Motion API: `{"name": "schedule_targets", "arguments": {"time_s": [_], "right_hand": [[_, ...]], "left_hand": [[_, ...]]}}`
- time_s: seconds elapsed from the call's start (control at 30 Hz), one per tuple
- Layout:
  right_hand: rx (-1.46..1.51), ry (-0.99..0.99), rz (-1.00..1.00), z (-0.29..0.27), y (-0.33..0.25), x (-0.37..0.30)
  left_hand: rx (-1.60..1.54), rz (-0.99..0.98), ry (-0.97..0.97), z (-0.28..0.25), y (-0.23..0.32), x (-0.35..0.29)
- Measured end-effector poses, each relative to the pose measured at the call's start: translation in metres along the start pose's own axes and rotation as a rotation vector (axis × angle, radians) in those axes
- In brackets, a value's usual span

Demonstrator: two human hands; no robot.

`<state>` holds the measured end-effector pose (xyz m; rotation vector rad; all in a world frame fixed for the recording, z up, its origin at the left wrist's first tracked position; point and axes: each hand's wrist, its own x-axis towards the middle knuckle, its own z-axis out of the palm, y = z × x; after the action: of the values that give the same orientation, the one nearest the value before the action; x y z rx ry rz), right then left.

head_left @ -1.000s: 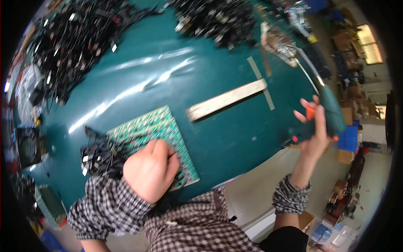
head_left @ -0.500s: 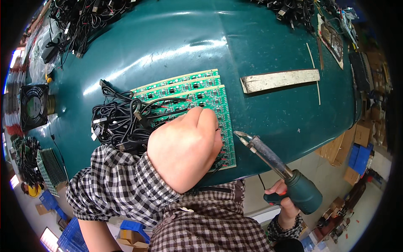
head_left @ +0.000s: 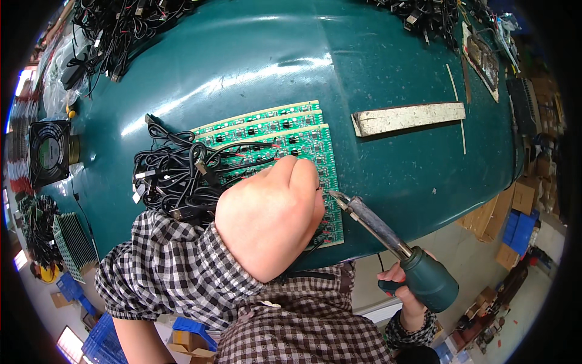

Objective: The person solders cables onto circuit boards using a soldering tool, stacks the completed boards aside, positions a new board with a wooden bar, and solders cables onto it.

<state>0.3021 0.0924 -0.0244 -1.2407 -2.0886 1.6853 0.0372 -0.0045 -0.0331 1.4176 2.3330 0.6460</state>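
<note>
soldering iron (head_left: 388, 239) tip now nearer circuit boards (head_left: 267, 130), left hand (head_left: 270, 215) unmoved

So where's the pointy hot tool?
In the head view, lower right: the right hand holds the soldering iron, its tip by the green circuit boards.

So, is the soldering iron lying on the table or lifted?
Lifted: the right hand holds the soldering iron by its green handle, tip slanted toward the green circuit boards.

The table (head_left: 376, 73) is dark teal, and the circuit boards (head_left: 273, 124) on it are bright green with small black and white parts. The cables (head_left: 173, 179) are black, the sleeve (head_left: 163, 273) is checked black and white, and the soldering iron (head_left: 394, 249) has a dark green handle.
</note>
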Motion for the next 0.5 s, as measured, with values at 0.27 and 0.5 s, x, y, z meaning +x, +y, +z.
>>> {"name": "schedule_targets", "arguments": {"time_s": [0.27, 0.5], "right_hand": [[0.101, 0.004, 0.051, 0.0018, 0.0013, 0.0005], [0.095, -0.011, 0.052, 0.0006, 0.0056, -0.0014]], "left_hand": [[0.0, 0.007, -0.004, -0.0014, 0.0006, -0.0001], [0.001, -0.003, -0.013, -0.003, 0.0015, 0.0001]]}}
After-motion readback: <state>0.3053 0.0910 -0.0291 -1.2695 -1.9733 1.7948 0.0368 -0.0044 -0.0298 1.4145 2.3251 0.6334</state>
